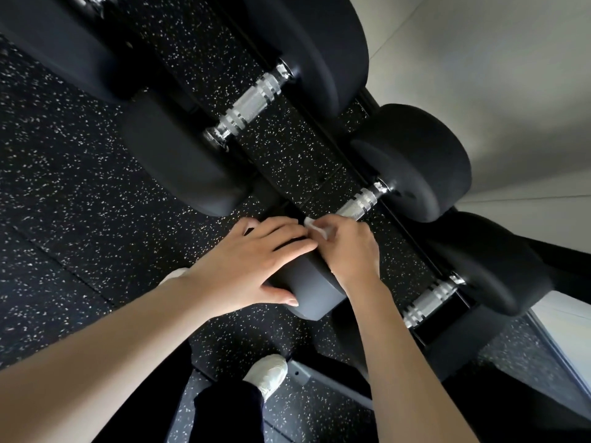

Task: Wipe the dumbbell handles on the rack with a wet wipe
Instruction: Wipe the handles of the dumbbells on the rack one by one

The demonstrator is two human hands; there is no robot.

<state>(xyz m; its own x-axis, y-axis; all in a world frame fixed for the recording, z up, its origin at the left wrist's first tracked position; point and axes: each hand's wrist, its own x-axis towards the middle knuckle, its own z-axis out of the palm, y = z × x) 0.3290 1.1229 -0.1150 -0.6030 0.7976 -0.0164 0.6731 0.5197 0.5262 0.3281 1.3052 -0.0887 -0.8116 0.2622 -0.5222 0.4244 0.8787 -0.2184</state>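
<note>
Your right hand (348, 247) is curled round the near end of the knurled chrome handle (358, 204) of the middle black rubber-headed dumbbell, with a small white wet wipe (315, 227) bunched between fingers and metal; only a corner of the wipe peeks out by your knuckles. Your left hand (256, 266) lies flat, fingers straight, over the near black head (313, 289) of that same dumbbell, pressing on it rather than gripping it, which looks like bracing.

That dumbbell sits on the black steel rack (412, 241), its far head toward the rack's back rail by the pale wall. Judging by this, you are mid-wipe on this handle: the wipe covers the near part, and the far stretch of knurling is bare.

The next move calls for sliding the wrapped wipe along the handle toward the far head, twisting as you go so the underside is reached, while the left hand keeps the dumbbell from rolling.

Two more handles wait: the larger dumbbell's chrome handle (249, 107) further along the rack, and the smaller one (431, 302) at its near right end. Whether either has been cleaned, you cannot tell from here.
</note>
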